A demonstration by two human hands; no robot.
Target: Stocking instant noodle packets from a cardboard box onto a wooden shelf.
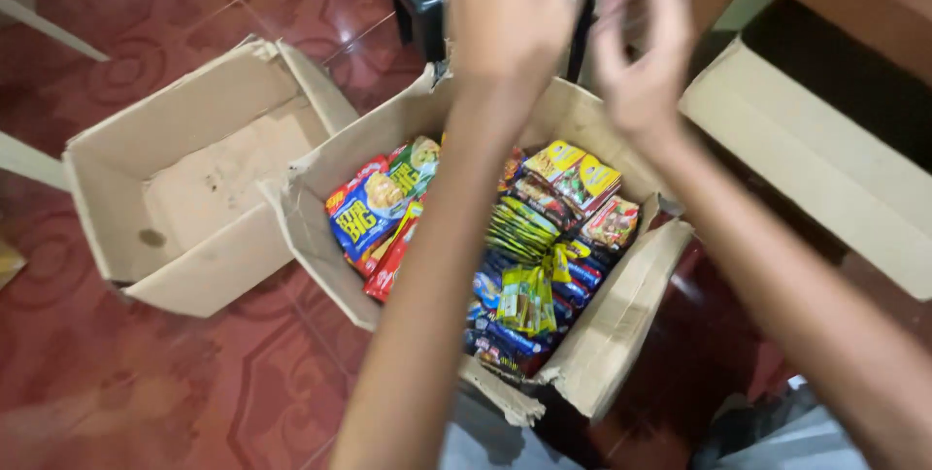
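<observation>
hands: both raised above the full box, at its far edge. left hand (510, 9) seen from the back, fingers curled loosely inward; cannot tell if it holds anything. right hand (643, 48) has thumb and forefinger pinched close, other fingers bent; nothing visible between them, blurred.
full box: open cardboard box (602, 334) on the floor below the forearms, flaps splayed, one corner torn. packed near the rim.
contents: snack packets (374, 208) in blue, red and yellow on the near-left side; green and yellow sachets (524, 266) bundled in the middle; dark blue packs lower down.
empty box: second box (184, 179) touching the full one on its left, nothing inside, stained bottom.
progress: judged from this, packets all sit in one box; the other has received none. neither hand touches a packet now.
third box: pale carton (825, 169) at right, dark inside, contents not visible.
floor: glossy red patterned tiles (126, 373).
room: dark stool legs (417, 4) beyond the boxes, wooden furniture at top right.
</observation>
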